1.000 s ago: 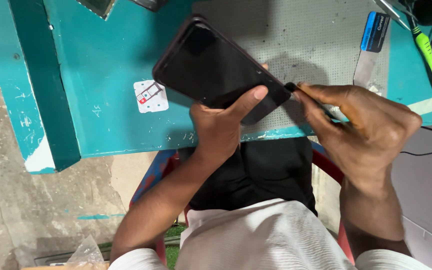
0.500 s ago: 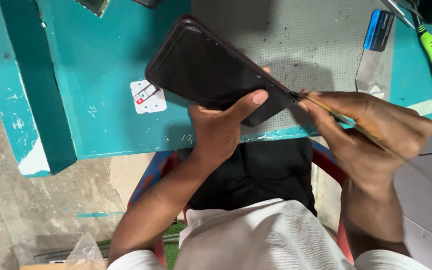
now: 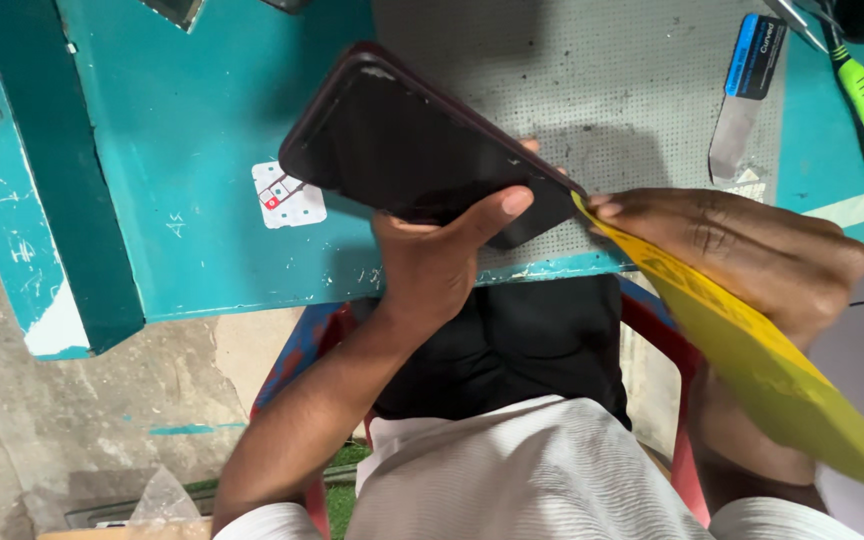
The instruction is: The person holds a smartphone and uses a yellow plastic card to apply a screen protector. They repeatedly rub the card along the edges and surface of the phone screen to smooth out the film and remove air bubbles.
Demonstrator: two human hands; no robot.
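Phone [image 3: 422, 150] gripped, yellow card [image 3: 752, 350] tip hidden

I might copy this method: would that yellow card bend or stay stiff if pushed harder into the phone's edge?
Probably flexes: the yellow card looks thin and sheet-like, its corner wedged at the phone edge. The right hand pinches it near the tip, likely against buckling. The left hand steadies the phone.

Dark phone screen [image 3: 422, 150] above white sticker [image 3: 289, 194]
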